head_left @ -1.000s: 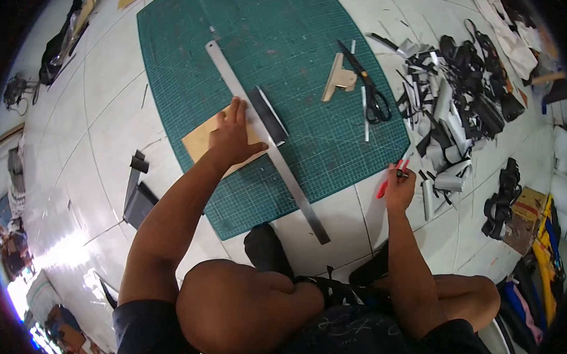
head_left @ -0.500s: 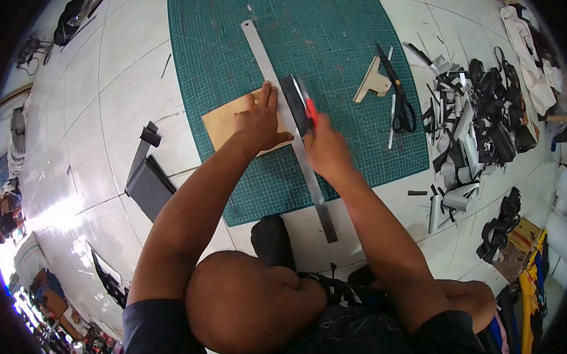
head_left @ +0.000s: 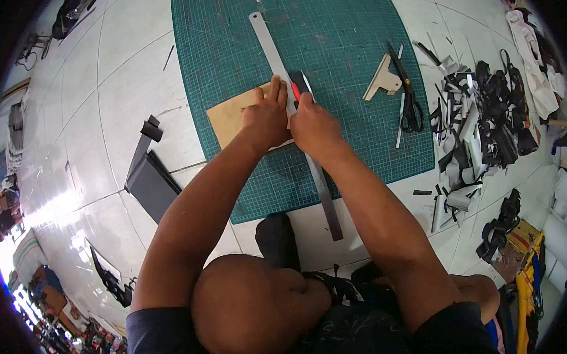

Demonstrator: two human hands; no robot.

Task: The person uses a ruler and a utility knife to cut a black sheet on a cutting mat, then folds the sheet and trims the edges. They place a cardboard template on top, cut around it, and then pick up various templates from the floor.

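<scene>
The fingers of your right hand (head_left: pixel 315 126) are curled tightly round a slim red-handled knife (head_left: pixel 295 91), held against the edge of the long metal ruler (head_left: pixel 264 40). Your left hand (head_left: pixel 265 119) lies flattened just beside it, fingers extended and gripping nothing, pressing on the ruler's edge and on a smooth tan rectangular sheet (head_left: pixel 226 121). A black strip (head_left: pixel 303 81) with a pale edge shows next to the ruler, near the knife; the rest is hidden by your right hand. Beneath all this spreads the green cutting mat (head_left: pixel 340 46), finely gridded and scuffed. Farther to the right on it lie a flat beige clip (head_left: pixel 381 81) and black-handled scissors (head_left: pixel 411 106); beyond, on glossy white tiles (head_left: pixel 133 63), sits a tangled heap of black and silvery offcuts (head_left: pixel 466 122).
</scene>
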